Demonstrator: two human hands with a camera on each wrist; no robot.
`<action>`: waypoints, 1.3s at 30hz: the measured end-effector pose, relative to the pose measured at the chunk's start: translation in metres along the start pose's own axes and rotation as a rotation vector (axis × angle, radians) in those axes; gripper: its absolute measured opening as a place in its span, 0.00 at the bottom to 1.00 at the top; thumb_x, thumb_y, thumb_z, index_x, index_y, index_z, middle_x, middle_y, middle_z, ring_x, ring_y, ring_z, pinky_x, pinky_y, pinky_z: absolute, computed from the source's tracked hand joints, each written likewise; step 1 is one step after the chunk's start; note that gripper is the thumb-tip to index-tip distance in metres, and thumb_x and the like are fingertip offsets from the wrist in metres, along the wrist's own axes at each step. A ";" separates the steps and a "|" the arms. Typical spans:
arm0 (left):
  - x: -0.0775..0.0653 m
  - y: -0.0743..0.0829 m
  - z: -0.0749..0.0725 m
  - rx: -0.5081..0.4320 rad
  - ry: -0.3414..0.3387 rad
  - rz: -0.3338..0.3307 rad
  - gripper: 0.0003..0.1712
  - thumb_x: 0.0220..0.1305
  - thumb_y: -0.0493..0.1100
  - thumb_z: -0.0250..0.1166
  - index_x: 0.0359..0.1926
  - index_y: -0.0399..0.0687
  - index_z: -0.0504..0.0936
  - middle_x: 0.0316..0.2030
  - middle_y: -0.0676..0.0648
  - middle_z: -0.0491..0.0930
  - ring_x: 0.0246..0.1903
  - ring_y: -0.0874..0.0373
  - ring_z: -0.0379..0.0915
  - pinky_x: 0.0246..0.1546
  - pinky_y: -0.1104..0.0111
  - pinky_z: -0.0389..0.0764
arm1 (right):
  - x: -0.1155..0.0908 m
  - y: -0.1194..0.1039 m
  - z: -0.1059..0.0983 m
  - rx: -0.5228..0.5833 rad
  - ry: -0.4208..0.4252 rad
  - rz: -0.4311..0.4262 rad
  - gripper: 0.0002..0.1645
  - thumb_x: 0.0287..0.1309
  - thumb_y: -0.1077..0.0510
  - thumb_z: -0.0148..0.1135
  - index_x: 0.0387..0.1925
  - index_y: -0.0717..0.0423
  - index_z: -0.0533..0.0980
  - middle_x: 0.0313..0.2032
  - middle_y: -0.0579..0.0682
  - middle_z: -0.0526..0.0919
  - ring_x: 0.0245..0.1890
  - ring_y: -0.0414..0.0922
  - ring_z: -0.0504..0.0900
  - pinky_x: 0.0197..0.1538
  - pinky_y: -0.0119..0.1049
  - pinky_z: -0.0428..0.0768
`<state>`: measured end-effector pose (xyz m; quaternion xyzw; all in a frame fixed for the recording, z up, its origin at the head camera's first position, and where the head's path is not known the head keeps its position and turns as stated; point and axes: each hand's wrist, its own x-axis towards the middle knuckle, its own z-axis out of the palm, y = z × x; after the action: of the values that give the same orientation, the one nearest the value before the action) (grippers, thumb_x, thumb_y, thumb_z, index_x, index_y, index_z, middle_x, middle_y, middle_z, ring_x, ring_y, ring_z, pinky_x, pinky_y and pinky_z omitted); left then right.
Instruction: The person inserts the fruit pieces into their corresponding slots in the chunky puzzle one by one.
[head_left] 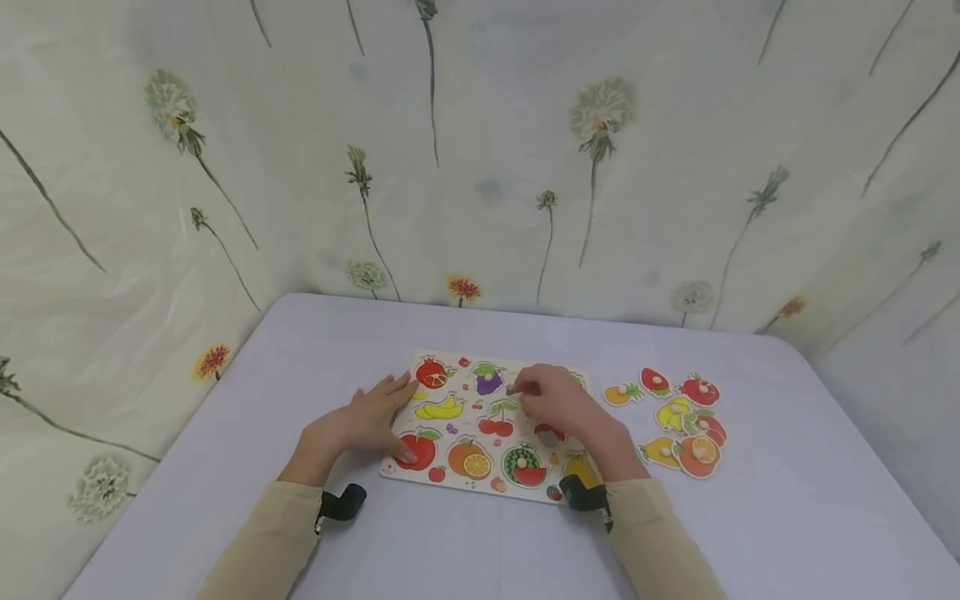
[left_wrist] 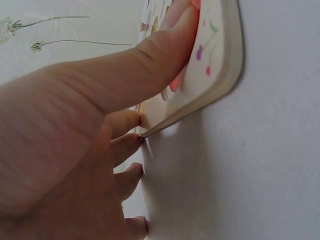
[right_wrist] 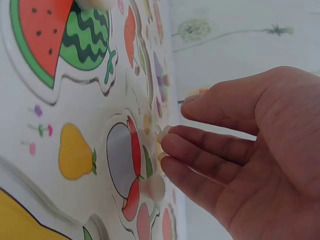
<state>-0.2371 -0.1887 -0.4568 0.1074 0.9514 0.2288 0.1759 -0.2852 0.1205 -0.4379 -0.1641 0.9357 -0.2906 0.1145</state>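
A wooden fruit peg puzzle board (head_left: 480,408) lies on the table with fruit pictures across it. My left hand (head_left: 367,421) rests at its left side, fingers spread past the edge and thumb on the red apple picture (head_left: 425,448). In the left wrist view the thumb (left_wrist: 165,55) lies over the board's face. My right hand (head_left: 558,400) is over the board's upper right part, just right of the grapes (head_left: 489,380). From the right wrist, its fingers (right_wrist: 210,155) show loosely bent, the thumb apart from them, with nothing between. A knobbed watermelon piece (head_left: 522,463) sits near the front edge.
Right of the board lie loose knobbed fruit pieces: a pineapple (head_left: 621,393), a strawberry (head_left: 655,382), a round red fruit (head_left: 699,389), bananas (head_left: 671,414) and an orange (head_left: 697,457), some overlapping. A flower-patterned curtain (head_left: 487,167) hangs behind the table (head_left: 480,550).
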 end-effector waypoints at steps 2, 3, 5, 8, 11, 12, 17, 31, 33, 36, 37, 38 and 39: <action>0.000 0.000 0.000 0.001 0.002 0.000 0.64 0.45 0.58 0.79 0.78 0.53 0.53 0.80 0.48 0.47 0.80 0.45 0.35 0.75 0.37 0.41 | 0.000 0.001 -0.002 -0.011 0.005 -0.007 0.14 0.64 0.56 0.60 0.51 0.48 0.81 0.47 0.46 0.83 0.44 0.46 0.77 0.52 0.43 0.81; 0.000 0.000 0.000 0.001 0.004 0.002 0.64 0.45 0.57 0.79 0.78 0.53 0.53 0.80 0.47 0.47 0.80 0.45 0.35 0.75 0.37 0.42 | 0.000 0.001 -0.002 -0.014 0.008 -0.008 0.14 0.64 0.56 0.60 0.51 0.49 0.81 0.47 0.46 0.83 0.44 0.46 0.77 0.52 0.43 0.82; 0.000 0.000 0.000 -0.001 0.006 0.003 0.64 0.45 0.57 0.79 0.78 0.52 0.53 0.80 0.47 0.47 0.80 0.45 0.36 0.75 0.36 0.42 | 0.000 0.002 -0.004 -0.023 0.014 -0.015 0.14 0.65 0.56 0.60 0.51 0.50 0.81 0.47 0.47 0.83 0.44 0.46 0.77 0.52 0.44 0.82; -0.001 0.001 -0.001 -0.002 0.011 0.008 0.64 0.45 0.57 0.79 0.78 0.52 0.54 0.80 0.47 0.48 0.80 0.44 0.36 0.75 0.36 0.43 | 0.000 0.006 -0.006 -0.034 0.024 -0.019 0.13 0.65 0.56 0.61 0.49 0.50 0.82 0.46 0.47 0.83 0.43 0.46 0.77 0.51 0.43 0.82; -0.002 0.002 -0.001 -0.007 0.012 0.013 0.63 0.45 0.57 0.79 0.78 0.52 0.54 0.80 0.47 0.48 0.80 0.44 0.36 0.75 0.36 0.42 | 0.001 0.011 -0.009 -0.038 0.035 -0.010 0.12 0.64 0.56 0.62 0.49 0.49 0.82 0.46 0.48 0.83 0.43 0.47 0.77 0.50 0.42 0.82; -0.002 0.002 -0.001 -0.008 0.010 0.013 0.63 0.45 0.57 0.79 0.78 0.52 0.53 0.80 0.47 0.47 0.80 0.44 0.36 0.75 0.36 0.42 | 0.001 0.013 -0.011 -0.039 0.040 -0.004 0.13 0.64 0.56 0.62 0.49 0.49 0.81 0.47 0.48 0.83 0.44 0.47 0.77 0.51 0.42 0.82; -0.002 0.002 0.000 -0.008 0.005 0.010 0.64 0.45 0.58 0.78 0.78 0.52 0.54 0.80 0.47 0.47 0.80 0.44 0.36 0.75 0.36 0.42 | -0.001 0.023 -0.019 -0.068 0.041 0.027 0.15 0.64 0.57 0.60 0.51 0.51 0.80 0.50 0.51 0.83 0.45 0.48 0.77 0.53 0.45 0.82; 0.000 -0.001 0.003 -0.006 0.009 0.005 0.64 0.45 0.58 0.78 0.78 0.54 0.53 0.80 0.49 0.47 0.80 0.46 0.35 0.76 0.38 0.41 | -0.005 0.036 -0.035 -0.112 -0.003 0.121 0.15 0.63 0.56 0.60 0.51 0.53 0.79 0.46 0.51 0.82 0.43 0.47 0.77 0.43 0.37 0.81; 0.000 -0.002 0.003 -0.005 0.010 0.005 0.64 0.45 0.58 0.78 0.78 0.55 0.53 0.80 0.49 0.47 0.80 0.46 0.35 0.76 0.38 0.41 | -0.006 0.037 -0.036 -0.108 0.000 0.123 0.14 0.64 0.57 0.60 0.50 0.53 0.79 0.45 0.51 0.82 0.42 0.47 0.77 0.41 0.36 0.81; 0.000 -0.002 0.003 -0.007 0.013 0.008 0.63 0.44 0.58 0.78 0.78 0.54 0.54 0.80 0.49 0.47 0.80 0.46 0.35 0.76 0.38 0.41 | -0.006 0.040 -0.038 -0.093 0.003 0.127 0.14 0.63 0.57 0.60 0.49 0.53 0.80 0.44 0.52 0.82 0.41 0.48 0.77 0.40 0.36 0.81; 0.000 -0.001 0.003 -0.008 0.012 0.006 0.63 0.44 0.58 0.79 0.78 0.55 0.54 0.80 0.49 0.47 0.80 0.46 0.35 0.76 0.38 0.41 | -0.007 0.041 -0.039 -0.082 0.002 0.135 0.13 0.63 0.57 0.61 0.49 0.53 0.80 0.45 0.52 0.83 0.41 0.48 0.77 0.41 0.36 0.81; 0.000 -0.001 0.002 -0.008 0.011 0.004 0.63 0.44 0.58 0.79 0.78 0.55 0.54 0.80 0.49 0.47 0.80 0.46 0.35 0.76 0.38 0.41 | -0.007 0.042 -0.040 -0.078 0.000 0.140 0.14 0.63 0.57 0.61 0.49 0.53 0.80 0.45 0.53 0.83 0.41 0.48 0.77 0.41 0.36 0.81; 0.000 -0.001 0.002 -0.009 0.011 0.007 0.63 0.44 0.57 0.79 0.78 0.54 0.54 0.80 0.48 0.47 0.80 0.45 0.35 0.76 0.38 0.41 | -0.008 0.043 -0.041 -0.078 0.001 0.145 0.14 0.63 0.57 0.61 0.49 0.54 0.80 0.45 0.53 0.83 0.41 0.48 0.77 0.41 0.37 0.81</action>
<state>-0.2364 -0.1889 -0.4590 0.1086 0.9509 0.2344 0.1703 -0.3010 0.1770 -0.4291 -0.1000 0.9557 -0.2451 0.1283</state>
